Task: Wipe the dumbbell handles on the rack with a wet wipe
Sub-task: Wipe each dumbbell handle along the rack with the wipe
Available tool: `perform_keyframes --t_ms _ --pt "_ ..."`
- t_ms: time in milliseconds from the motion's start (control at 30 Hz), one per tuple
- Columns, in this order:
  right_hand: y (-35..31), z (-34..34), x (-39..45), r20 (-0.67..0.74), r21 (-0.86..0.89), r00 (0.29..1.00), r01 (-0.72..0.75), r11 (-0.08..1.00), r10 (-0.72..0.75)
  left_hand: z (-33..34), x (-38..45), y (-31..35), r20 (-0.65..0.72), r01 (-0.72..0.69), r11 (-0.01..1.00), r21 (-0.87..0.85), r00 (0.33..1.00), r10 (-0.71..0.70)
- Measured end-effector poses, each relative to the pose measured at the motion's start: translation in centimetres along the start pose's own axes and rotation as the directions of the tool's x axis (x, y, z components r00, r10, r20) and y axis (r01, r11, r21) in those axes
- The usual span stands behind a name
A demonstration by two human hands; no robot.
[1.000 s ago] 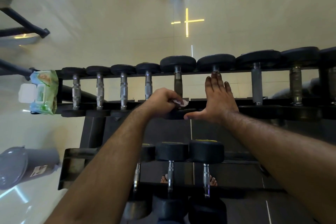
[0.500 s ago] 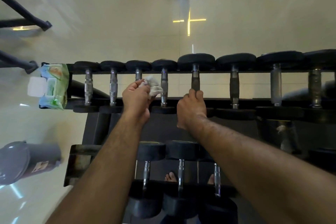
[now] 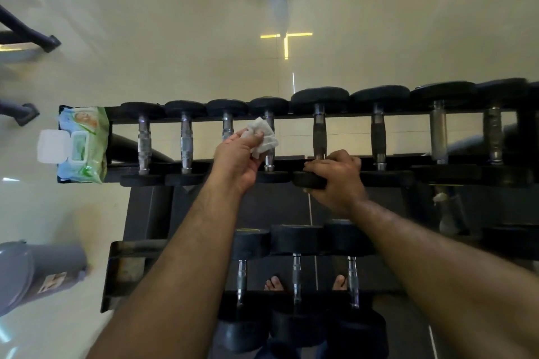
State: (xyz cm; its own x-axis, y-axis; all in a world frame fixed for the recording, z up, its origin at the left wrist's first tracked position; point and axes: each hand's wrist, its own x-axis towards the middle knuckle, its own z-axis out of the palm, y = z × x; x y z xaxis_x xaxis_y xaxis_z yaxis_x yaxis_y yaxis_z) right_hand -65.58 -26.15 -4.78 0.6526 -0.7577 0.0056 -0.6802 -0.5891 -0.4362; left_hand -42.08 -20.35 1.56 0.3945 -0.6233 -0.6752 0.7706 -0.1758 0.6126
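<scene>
Leftward along the top tier, the left hand is now pinching the crumpled wet wipe against the fourth dumbbell handle, while the right hand, fingers curled, is gripping the near head of the fifth dumbbell. Which handles are already clean is not showing; judging by position, three handles leftward and the lower-tier dumbbells are likely remaining. A wipes pack is sitting at the rack's left end.

Head view, looking steeply down over a black metal dumbbell rack

One wide-angle camera, worn on the head, faces forward and down; both forearms reach in from the bottom edge, the rack's top row sits close, glossy cream floor tiles beyond.
</scene>
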Motion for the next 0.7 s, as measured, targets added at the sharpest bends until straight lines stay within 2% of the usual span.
perform_keyframes --t_ms 100,233,300,367,400,433,500,600,700 --pt "0.3 0.6 -0.1 0.004 0.091 1.0 -0.023 0.996 0.022 0.5 0.4 -0.1 0.002 0.005 1.0 0.008 1.0 -0.005" --pt "0.0 -1.3 0.7 0.184 0.072 0.983 -0.032 0.997 0.018 1.8 0.8 -0.4 0.008 -0.007 1.0 0.017 1.0 0.007" --pt "0.2 -3.1 1.3 0.282 -0.064 0.959 0.051 0.997 -0.031 2.7 0.9 -0.5 0.017 -0.02 0.999 0.042 1.0 0.019" --pt "0.9 -4.8 1.5 0.281 -0.256 0.954 0.179 0.95 -0.104 3.5 0.8 -0.8 0.015 -0.042 0.996 0.075 0.999 0.041" --pt "1.5 -5.6 1.6 0.259 -0.312 0.96 0.187 0.932 -0.106 4.0 0.9 -0.9 0.011 -0.057 0.994 0.097 0.998 0.056" --pt "2.2 -6.2 1.7 0.235 -0.346 0.969 0.152 0.926 -0.071 4.4 1.1 -1.1 -0.003 -0.074 0.989 0.128 0.997 0.075" --pt "3.6 -7.2 2.2 0.187 -0.371 0.978 -0.012 0.929 0.088 5.0 1.3 -1.7 -0.019 -0.124 0.962 0.242 0.991 0.132" --pt "5.3 -7.5 3.0 0.25 -0.36 0.908 -0.234 0.903 0.335 5.9 1.6 -3.1 -0.008 -0.25 0.826 0.505 0.956 0.294" --pt "5.6 -7.0 3.1 0.314 -0.322 0.865 -0.291 0.901 0.392 6.7 2.7 -4.6 0.138 -0.424 0.569 0.704 0.868 0.476"
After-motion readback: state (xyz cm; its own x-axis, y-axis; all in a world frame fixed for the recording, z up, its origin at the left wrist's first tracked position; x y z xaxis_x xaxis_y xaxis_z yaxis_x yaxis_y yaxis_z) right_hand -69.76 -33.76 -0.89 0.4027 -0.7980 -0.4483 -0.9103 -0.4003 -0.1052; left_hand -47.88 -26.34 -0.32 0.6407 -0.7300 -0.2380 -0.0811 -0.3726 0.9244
